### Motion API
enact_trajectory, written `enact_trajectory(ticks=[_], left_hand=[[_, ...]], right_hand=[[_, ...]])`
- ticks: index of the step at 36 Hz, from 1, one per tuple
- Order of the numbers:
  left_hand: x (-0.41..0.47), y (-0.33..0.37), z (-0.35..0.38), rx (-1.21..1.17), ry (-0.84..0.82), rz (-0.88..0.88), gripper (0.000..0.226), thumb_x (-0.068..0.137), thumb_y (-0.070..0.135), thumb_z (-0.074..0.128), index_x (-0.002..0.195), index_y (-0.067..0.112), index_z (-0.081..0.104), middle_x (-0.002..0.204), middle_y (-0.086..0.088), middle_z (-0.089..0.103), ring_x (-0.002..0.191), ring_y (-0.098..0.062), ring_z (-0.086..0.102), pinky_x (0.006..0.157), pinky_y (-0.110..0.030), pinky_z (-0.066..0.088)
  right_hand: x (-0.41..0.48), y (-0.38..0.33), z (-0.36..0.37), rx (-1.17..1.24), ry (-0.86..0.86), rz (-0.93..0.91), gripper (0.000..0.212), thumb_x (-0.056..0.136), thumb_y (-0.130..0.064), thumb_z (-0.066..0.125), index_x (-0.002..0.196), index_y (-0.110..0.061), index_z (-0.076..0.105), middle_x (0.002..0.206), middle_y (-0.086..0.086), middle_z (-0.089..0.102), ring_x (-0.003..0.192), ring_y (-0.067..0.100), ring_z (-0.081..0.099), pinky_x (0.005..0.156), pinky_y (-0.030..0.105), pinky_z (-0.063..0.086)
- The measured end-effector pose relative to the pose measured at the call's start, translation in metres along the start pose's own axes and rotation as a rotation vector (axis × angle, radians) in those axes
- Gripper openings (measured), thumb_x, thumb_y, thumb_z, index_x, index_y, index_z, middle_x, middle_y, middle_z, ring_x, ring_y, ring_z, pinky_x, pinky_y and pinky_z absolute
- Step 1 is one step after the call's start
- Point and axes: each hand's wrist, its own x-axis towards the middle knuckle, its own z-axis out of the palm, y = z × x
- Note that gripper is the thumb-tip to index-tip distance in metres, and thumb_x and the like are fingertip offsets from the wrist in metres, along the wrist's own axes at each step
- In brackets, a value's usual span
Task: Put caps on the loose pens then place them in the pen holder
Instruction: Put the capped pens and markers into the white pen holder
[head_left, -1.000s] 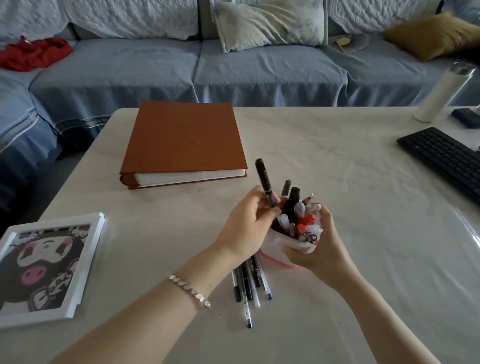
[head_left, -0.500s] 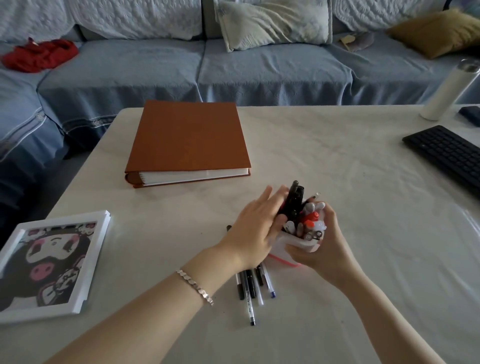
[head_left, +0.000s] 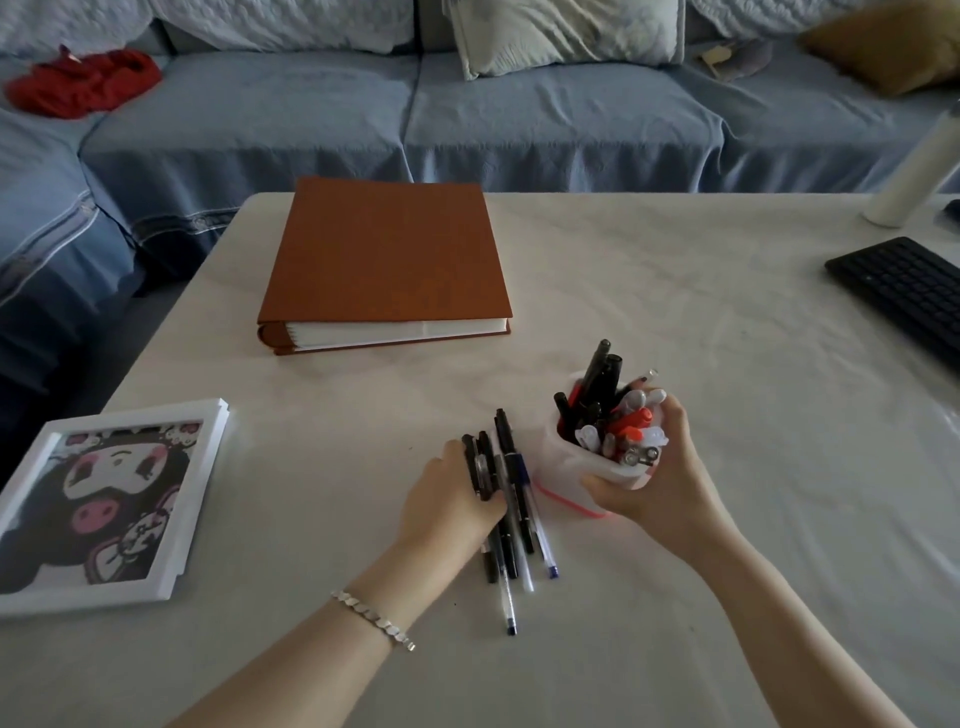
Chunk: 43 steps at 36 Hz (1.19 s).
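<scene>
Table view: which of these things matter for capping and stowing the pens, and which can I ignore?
In play:
loose pens lying under the left hand
pen holder, gripped by the right hand

Ignore:
brown album
framed picture
black keyboard
white bottle
cushions and red cloth on the sofa

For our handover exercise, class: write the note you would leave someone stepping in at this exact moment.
Left hand: resting on the bundle of loose black and clear pens lying on the pale marble-look table; grip unclear.
Right hand: wrapped around the white plastic pen holder with red base rim, just right of the bundle.
Done: holder already crowded with pens.
Left: cap any uncapped pens in the bundle, then put them in the holder.
</scene>
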Motion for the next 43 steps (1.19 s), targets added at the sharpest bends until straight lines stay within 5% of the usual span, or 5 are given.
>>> enact_trajectory(ticks=[16, 23, 28, 33, 43], left_hand=[[0.017, 0.024, 0.002, -0.027, -0.113, -0.104, 0.014, 0.082, 0.011, 0.054, 0.071, 0.012, 0.044, 0.064, 0.000, 0.047, 0.058, -0.015, 0.048, 0.044, -0.023, 0.032], [0.018, 0.026, -0.004, -0.239, 0.052, -0.103, 0.021, 0.096, 0.021, 0.034, 0.106, 0.006, 0.044, 0.104, -0.017, 0.059, 0.087, -0.030, 0.061, 0.069, -0.034, 0.050], [0.016, 0.044, -0.039, -0.765, 0.343, 0.106, 0.022, 0.098, 0.018, 0.032, 0.076, 0.018, 0.036, 0.071, 0.000, 0.053, 0.053, -0.009, 0.051, 0.058, -0.034, 0.048], [0.000, 0.083, -0.083, -1.082, 0.502, 0.498, 0.023, 0.095, 0.005, 0.030, 0.088, 0.023, 0.043, 0.068, 0.004, 0.046, 0.056, -0.007, 0.041, 0.059, -0.024, 0.039], [-0.006, 0.116, -0.047, -0.821, 0.336, 0.893, 0.025, 0.094, 0.002, 0.030, 0.098, 0.025, 0.039, 0.076, 0.003, 0.049, 0.068, -0.006, 0.048, 0.068, -0.018, 0.043]], right_hand=[[-0.003, -0.005, -0.001, -0.061, 0.004, -0.087, 0.079, 0.065, 0.008, 0.072, 0.105, -0.044, 0.030, 0.103, -0.018, 0.050, 0.082, -0.013, 0.054, 0.067, 0.007, 0.048], [-0.004, -0.010, 0.000, -0.038, -0.003, -0.087, 0.073, 0.066, 0.011, 0.071, 0.104, -0.037, 0.031, 0.103, -0.020, 0.048, 0.083, -0.016, 0.053, 0.067, 0.004, 0.045], [-0.004, -0.009, -0.001, -0.026, -0.004, -0.068, 0.074, 0.065, 0.011, 0.070, 0.104, -0.038, 0.032, 0.100, -0.029, 0.051, 0.083, -0.015, 0.054, 0.067, 0.007, 0.047], [-0.004, -0.011, -0.001, -0.048, 0.002, -0.057, 0.076, 0.059, -0.001, 0.076, 0.105, -0.043, 0.032, 0.100, -0.034, 0.051, 0.091, -0.012, 0.055, 0.070, 0.009, 0.049], [-0.007, -0.016, 0.002, -0.056, 0.022, -0.063, 0.067, 0.066, 0.011, 0.068, 0.100, -0.034, 0.033, 0.087, -0.044, 0.051, 0.079, -0.014, 0.053, 0.070, 0.008, 0.045]])
